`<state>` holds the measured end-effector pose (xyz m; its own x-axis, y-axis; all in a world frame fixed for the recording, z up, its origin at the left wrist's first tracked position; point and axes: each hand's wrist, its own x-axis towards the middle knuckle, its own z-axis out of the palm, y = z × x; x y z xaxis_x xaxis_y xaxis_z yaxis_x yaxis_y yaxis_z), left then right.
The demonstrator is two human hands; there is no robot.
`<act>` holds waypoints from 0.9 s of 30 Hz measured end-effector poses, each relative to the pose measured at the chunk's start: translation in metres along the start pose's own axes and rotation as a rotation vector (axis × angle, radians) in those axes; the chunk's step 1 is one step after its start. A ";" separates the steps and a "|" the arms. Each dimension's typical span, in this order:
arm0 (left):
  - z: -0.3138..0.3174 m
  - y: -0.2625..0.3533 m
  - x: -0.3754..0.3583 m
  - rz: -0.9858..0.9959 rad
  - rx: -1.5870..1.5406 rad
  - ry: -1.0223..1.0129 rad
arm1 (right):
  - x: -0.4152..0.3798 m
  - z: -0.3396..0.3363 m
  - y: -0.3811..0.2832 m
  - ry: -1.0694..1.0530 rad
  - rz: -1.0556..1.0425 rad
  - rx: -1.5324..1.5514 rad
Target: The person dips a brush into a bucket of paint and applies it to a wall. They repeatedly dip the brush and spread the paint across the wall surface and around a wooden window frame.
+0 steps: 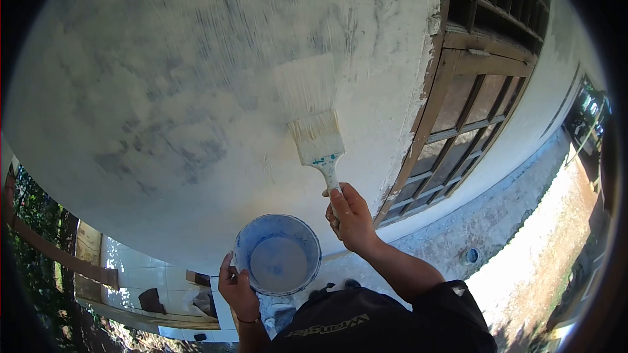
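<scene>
My right hand (353,217) is closed round the handle of a wide paintbrush (318,138), its bristles pointing up against the wall (248,91). The bristles are coated in whitish paint, with blue specks near the handle. A paler patch of paint shows on the wall just above the brush, and darker patches show to the left. Below and left of the brush, my left hand (239,293) grips the rim of a blue bucket (279,255) from its left side. Pale liquid lies in the bottom of the bucket.
A brown wooden window frame (451,124) with panes stands to the right of the wall patch. Concrete ground (451,248) runs along the wall's foot, with a small round blue object (471,255) on it. White tiles (140,268) and a dark cloth-like item (152,301) lie at lower left.
</scene>
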<state>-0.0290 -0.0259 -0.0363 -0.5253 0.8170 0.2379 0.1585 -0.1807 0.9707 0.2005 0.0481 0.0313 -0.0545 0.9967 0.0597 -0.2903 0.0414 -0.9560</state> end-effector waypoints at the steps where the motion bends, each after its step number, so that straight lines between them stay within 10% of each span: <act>1: -0.002 -0.001 0.000 0.013 0.019 -0.006 | -0.008 -0.002 0.005 0.023 0.052 -0.013; 7: -0.002 -0.003 -0.001 0.006 0.029 -0.086 | -0.022 0.001 -0.036 0.005 0.318 0.021; 16: 0.008 -0.010 0.001 -0.014 -0.052 -0.161 | -0.023 0.032 -0.163 -0.021 0.184 0.003; 20: 0.011 -0.010 0.001 0.003 -0.056 -0.194 | -0.029 0.034 -0.160 -0.042 -0.080 -0.002; 27: 0.017 -0.005 -0.002 -0.042 -0.078 -0.208 | 0.013 0.011 -0.036 0.033 0.047 0.022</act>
<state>-0.0149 -0.0176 -0.0425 -0.3451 0.9185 0.1932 0.0713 -0.1796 0.9812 0.1995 0.0586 0.0695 -0.0368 0.9993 0.0050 -0.3089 -0.0066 -0.9511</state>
